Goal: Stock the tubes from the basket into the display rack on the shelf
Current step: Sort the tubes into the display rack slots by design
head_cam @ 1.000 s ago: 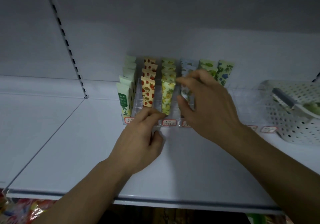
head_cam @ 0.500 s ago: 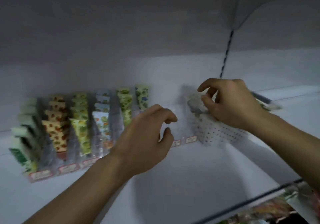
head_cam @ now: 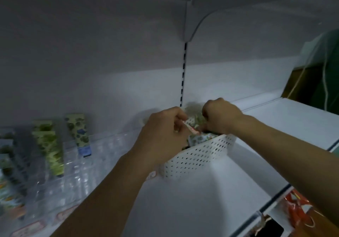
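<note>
Tubes [head_cam: 200,138] lie in the white basket [head_cam: 198,156] on the shelf [head_cam: 183,200]. Left hand [head_cam: 161,135] pinches one tube's end; right hand [head_cam: 220,115] fingers curl into the basket, grip unclear. Display rack [head_cam: 77,163] stands left.

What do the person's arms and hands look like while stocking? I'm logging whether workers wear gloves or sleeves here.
Both forearms are bare as far as the view shows, with no sleeve in sight. The left hand and the right hand are ungloved. No watch, ring or wristband shows on either, though the picture is dim and blurred.
</note>
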Tool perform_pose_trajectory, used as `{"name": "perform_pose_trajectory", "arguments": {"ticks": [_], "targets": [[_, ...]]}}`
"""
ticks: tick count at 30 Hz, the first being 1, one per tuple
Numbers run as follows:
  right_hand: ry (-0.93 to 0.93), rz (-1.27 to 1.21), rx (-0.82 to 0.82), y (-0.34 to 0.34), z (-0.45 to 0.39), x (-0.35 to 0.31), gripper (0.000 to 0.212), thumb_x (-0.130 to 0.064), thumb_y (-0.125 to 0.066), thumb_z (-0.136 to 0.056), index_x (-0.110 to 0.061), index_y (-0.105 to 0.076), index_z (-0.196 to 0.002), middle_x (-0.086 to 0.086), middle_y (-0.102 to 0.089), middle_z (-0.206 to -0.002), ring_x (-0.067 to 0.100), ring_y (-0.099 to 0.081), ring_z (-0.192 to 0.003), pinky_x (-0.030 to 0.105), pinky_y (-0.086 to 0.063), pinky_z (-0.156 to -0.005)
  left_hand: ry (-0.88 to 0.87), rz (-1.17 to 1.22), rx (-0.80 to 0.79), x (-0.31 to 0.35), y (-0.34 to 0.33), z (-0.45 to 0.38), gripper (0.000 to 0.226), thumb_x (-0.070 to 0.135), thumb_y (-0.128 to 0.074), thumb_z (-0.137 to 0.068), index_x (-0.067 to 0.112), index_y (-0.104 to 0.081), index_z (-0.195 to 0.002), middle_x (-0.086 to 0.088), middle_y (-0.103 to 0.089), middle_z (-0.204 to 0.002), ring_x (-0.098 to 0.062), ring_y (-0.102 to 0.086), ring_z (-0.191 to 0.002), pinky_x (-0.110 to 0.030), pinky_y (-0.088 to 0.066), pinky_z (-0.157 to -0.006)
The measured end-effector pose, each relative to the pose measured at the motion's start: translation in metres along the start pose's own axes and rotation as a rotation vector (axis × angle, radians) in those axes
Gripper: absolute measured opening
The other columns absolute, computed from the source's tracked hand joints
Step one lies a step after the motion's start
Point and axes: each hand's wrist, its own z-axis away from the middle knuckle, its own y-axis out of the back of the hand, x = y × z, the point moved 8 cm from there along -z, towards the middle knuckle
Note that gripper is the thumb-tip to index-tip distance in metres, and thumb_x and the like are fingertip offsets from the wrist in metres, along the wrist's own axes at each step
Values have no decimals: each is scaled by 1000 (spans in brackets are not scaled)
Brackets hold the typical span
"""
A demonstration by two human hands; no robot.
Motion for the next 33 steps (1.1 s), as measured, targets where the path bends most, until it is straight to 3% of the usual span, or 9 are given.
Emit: {"name": "perform_pose_trajectory", "arguments": {"ticks": [7,11,15,17,19,22,27,30,33], "targets": [[30,-315,-85,-12,-8,-2,35,-48,-64,-89,-15,-62,-78,1,-63,-79,16,-59,-69,25,-42,-55,78,-155,-11,-13,-14,-17,39,38,-58,-93,28,-52,-130,9,-64,-112,-13,-64,-93,-43,-57,-80],[54,-1103,-15,13,-3,-2,25,-31,-69,-89,-9,-63,-78,11,-62,-72,26,-56,-65,37,-44,-64,96,-24,-5,-19,-15,-21,69,58,-58,-91,29,-34,-148,8,-59,-130,-14,-62,-108,-45,-55,-89],[264,-1475,-242,22,6,-33,34,-36,-62,-98,-3,-66,-104,21,-73,-95,34,-65,-74,35,-52,-66,69,100,68,-18,-2,-25,28,41,-57,-98,29,-56,-122,9,-69,-104,-3,-66,-83,-30,-55,-73],[163,-1319,-157,16,-4,-28,44,-46,-46,-104,-7,-66,-104,14,-75,-91,27,-67,-67,30,-51,-58,96,147,85,-22,5,-25,7,31,-54,-99,26,-58,-102,2,-70,-90,-15,-68,-72,-42,-58,-67],[137,-745,-92,5,-12,-27,40,-51,-45,-102,-18,-69,-98,4,-74,-88,22,-68,-71,30,-51,-64,174,303,93,-28,9,-23,4,22,-54,-97,22,-54,-93,-5,-70,-85,-23,-71,-66,-48,-60,-65],[158,-162,-233,-27,-13,-38,43,-63,-55,-92,-25,-60,-71,-6,-60,-72,12,-59,-67,25,-43,-58,185,363,135,-28,16,-23,16,13,-55,-91,7,-48,-78,-11,-60,-66,-17,-63,-47,-38,-54,-54],[151,-253,-316,-32,-14,-49,39,-48,-63,-93,-22,-52,-66,-6,-51,-67,10,-50,-63,22,-34,-53,131,358,155,-21,18,-21,40,37,-60,-97,12,-50,-68,-4,-54,-50,-17,-57,-38,-30,-49,-44],[77,-451,-222,-26,-17,-37,25,-37,-66,-88,-14,-70,-98,0,-66,-91,19,-63,-86,23,-42,-60,186,465,150,-29,15,-22,31,30,-61,-98,11,-58,-73,-4,-65,-55,-27,-70,-55,-48,-62,-62],[68,-774,49,4,-15,-26,17,-31,-65,-93,-15,-72,-97,1,-72,-87,14,-67,-77,19,-46,-58,182,488,175,-33,17,-23,20,27,-63,-96,19,-61,-78,-12,-73,-84,-26,-73,-79,-51,-60,-81]]}}
